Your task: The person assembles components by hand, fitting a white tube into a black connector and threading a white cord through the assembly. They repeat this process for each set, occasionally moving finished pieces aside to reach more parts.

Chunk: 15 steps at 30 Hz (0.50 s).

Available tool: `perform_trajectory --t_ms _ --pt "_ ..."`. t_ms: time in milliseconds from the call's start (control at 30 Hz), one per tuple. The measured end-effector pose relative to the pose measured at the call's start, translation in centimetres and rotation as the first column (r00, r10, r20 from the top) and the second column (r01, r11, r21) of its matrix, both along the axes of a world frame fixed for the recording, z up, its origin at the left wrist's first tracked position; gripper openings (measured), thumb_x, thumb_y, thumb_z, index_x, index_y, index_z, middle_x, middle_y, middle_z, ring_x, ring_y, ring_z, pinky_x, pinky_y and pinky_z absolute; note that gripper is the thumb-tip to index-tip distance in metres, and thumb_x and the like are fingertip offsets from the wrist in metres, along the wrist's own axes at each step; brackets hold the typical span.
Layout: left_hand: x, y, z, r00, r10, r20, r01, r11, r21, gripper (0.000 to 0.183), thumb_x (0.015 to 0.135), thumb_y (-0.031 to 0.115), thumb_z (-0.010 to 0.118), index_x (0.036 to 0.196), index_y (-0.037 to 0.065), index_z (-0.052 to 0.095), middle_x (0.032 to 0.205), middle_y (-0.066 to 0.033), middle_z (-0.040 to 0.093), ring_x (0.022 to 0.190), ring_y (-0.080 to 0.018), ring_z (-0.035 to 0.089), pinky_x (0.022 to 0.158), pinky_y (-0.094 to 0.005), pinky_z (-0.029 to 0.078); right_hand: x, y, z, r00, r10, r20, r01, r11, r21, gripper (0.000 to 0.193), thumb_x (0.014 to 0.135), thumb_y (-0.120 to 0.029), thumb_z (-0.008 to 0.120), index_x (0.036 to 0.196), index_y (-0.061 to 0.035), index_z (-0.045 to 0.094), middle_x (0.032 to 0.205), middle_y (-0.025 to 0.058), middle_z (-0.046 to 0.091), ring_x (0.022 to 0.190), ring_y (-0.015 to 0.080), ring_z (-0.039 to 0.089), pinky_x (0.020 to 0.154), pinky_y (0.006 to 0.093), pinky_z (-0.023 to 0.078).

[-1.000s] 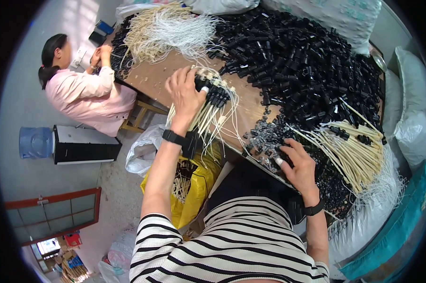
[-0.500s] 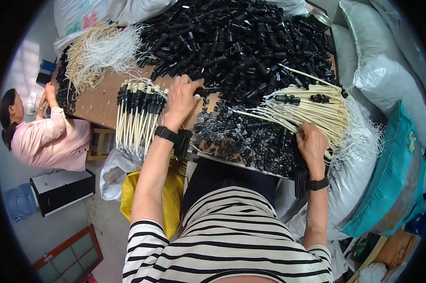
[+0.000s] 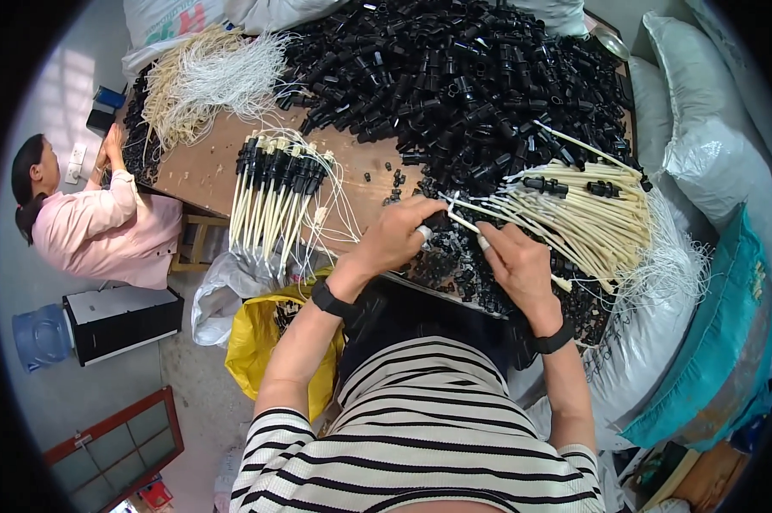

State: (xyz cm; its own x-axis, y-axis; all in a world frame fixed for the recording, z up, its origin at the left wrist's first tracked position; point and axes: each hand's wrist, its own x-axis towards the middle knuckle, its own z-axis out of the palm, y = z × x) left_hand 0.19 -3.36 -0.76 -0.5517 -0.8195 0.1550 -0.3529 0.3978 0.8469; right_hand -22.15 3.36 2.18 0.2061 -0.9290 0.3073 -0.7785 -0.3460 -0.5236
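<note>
My two hands meet over the near edge of the table. The left hand (image 3: 393, 232) is closed round a black plastic connector (image 3: 438, 221), mostly covered by its fingers. My right hand (image 3: 520, 263) pinches a cream sleeved cable (image 3: 464, 223), its white tip close to the connector; whether they touch I cannot tell. Just beyond the right hand lies a bundle of cream cables (image 3: 587, 218) with two black connectors on top. Left of my hands sits a row of cables fitted with black connectors (image 3: 285, 169).
A big heap of black connectors (image 3: 463, 77) covers the far table. Small dark pieces (image 3: 441, 265) lie beneath my hands. White threads (image 3: 227, 77) are piled far left. A co-worker in pink (image 3: 103, 227) works at the left. Full sacks (image 3: 719, 128) crowd the right; a yellow bag (image 3: 257, 342) stands below.
My left hand has come right and nearer from the table with a black connector. The right hand has moved left from the cable bundle with one cable. The view has shifted slightly.
</note>
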Motion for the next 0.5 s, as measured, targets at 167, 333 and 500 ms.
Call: perform_trajectory --t_ms 167,333,500 --pt "0.1 0.3 0.1 0.994 -0.064 0.089 0.077 0.986 -0.151 0.041 0.069 -0.012 0.047 0.106 0.001 0.061 0.091 -0.0171 0.059 0.089 -0.0369 0.056 0.080 -0.0405 0.046 1.4 0.7 -1.4 0.998 -0.037 -0.051 0.036 0.999 -0.020 0.014 0.082 -0.008 0.069 0.096 -0.0073 0.068 0.068 0.0082 0.053 0.055 0.0267 0.056 0.048 0.0371 0.043" --pt "-1.2 0.9 0.2 0.999 -0.030 0.045 0.042 0.958 -0.283 0.044 0.064 -0.015 0.048 0.101 0.004 0.061 0.084 -0.0137 0.055 0.084 -0.0336 0.055 0.077 -0.0395 0.044 2.4 0.4 -1.4 0.989 0.013 -0.148 -0.015 1.000 -0.012 0.020 0.077 -0.005 0.069 0.096 -0.0063 0.064 0.072 0.0088 0.053 0.059 0.0285 0.058 0.050 0.0367 0.047" --pt "-0.5 1.3 -0.2 0.999 0.006 0.053 0.006 0.975 -0.224 0.038 0.066 -0.009 0.056 0.100 0.007 0.063 0.083 -0.0086 0.060 0.084 -0.0295 0.057 0.085 -0.0358 0.038 0.5 0.4 3.1 0.869 -0.069 -0.490 0.189 0.962 0.199 0.043 0.073 -0.021 0.077 0.112 -0.0090 0.064 0.086 0.0110 0.065 0.069 0.0326 0.064 0.057 0.0410 0.048"
